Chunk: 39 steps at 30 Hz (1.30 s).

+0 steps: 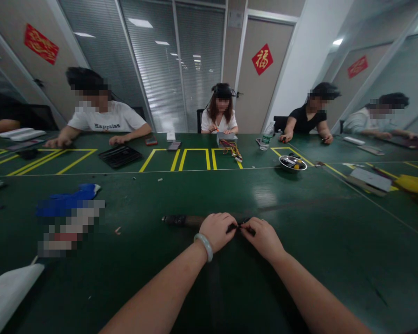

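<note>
Dark slim tube (194, 221) lying lengthwise left to right in front of you, on the green tabletop (142, 260).
Left end black and slightly lumpy, with a small paler tip; next to it, a dull grey-brown stretch, smooth-looking; the middle is hidden behind your left hand (216, 232), and a black stretch shows past it on the far side, running toward your right hand (264, 237); a small black part (231, 228) sits pinched at your meeting fingertips, on the tube's near side, its join to the tube too dark to make out.
</note>
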Available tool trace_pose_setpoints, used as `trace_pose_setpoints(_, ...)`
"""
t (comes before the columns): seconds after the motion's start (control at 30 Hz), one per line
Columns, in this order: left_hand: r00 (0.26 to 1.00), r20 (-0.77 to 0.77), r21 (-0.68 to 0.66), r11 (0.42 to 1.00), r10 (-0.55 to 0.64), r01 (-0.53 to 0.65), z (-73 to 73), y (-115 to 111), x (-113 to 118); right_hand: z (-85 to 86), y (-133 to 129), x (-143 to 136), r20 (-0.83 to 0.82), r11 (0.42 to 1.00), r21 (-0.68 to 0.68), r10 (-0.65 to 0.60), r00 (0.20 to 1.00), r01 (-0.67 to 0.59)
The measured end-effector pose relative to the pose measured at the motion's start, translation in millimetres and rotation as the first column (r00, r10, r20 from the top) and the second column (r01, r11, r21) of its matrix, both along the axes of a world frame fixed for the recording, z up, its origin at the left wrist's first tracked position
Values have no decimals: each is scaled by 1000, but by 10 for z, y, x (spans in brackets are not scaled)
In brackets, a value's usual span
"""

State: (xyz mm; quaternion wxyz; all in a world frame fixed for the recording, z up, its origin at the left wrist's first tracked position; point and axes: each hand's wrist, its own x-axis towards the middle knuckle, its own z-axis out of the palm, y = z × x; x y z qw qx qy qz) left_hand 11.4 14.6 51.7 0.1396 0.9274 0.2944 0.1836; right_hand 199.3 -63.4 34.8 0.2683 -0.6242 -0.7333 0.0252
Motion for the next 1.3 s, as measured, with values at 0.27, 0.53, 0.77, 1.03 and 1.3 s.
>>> trace_pose_setpoints(0.27, 1000, -15, 7, 1000, 7, -7, 26, -16, -11, -35, 3, -31, 160, 996, 89, -5, 987, -10)
trace_pose_setpoints(0.53, 1000, 3, -10, 1000, 25, -25, -2, -13, -22, -19, 24, -50, 352, 991, 128, 1, 936, -50)
trace_pose_setpoints(0.77, 998, -48, 36, 999, 39, -37, -21, -11, -51, -195, 88, 88, 439, 959, 175, 127, 889, -224)
trace_pose_setpoints(1.03, 999, -49, 89, 996, 17, -13, -52, 12, -67, -354, 177, 238, 449, 949, 149, 186, 874, -279)
trace_pose_setpoints(1.3, 994, 106, 147, 989, 3, -19, -6, -15, -128, -293, 342, 409, 323, 976, -16, 210, 923, -217)
